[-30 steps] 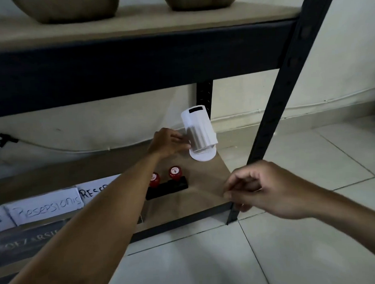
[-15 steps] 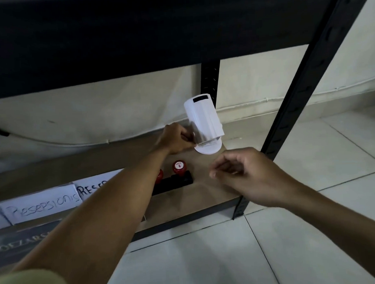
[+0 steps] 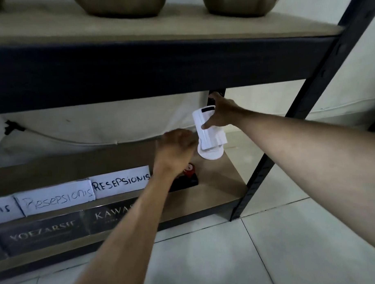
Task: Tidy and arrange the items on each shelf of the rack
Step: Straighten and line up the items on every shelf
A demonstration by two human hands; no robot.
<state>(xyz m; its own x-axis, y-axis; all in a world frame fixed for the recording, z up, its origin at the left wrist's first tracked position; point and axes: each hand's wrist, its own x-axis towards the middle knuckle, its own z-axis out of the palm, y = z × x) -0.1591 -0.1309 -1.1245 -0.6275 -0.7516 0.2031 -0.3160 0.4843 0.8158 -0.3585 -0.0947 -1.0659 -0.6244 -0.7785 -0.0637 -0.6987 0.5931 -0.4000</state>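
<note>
A white upright device on a round white base (image 3: 209, 136) stands at the back right corner of the lowest shelf (image 3: 222, 183). My right hand (image 3: 220, 114) grips its upper part, thumb across the front and fingers behind. My left hand (image 3: 176, 148) is curled at the device's lower left side; whether it holds the device is hidden. Just in front, a black stand with red knobs (image 3: 189, 177) is partly covered by my left wrist.
White cards lettered "RESEPSIONIS" (image 3: 120, 182) and dark nameplates (image 3: 43, 232) line the lowest shelf to the left. Two round brown pots (image 3: 122, 6) sit on the shelf above. A black rack post (image 3: 304, 108) rises on the right; a cable (image 3: 54, 138) runs along the wall.
My right hand moved from in front of the shelf up to the device and took hold of its top. My left hand stayed at its lower side.
</note>
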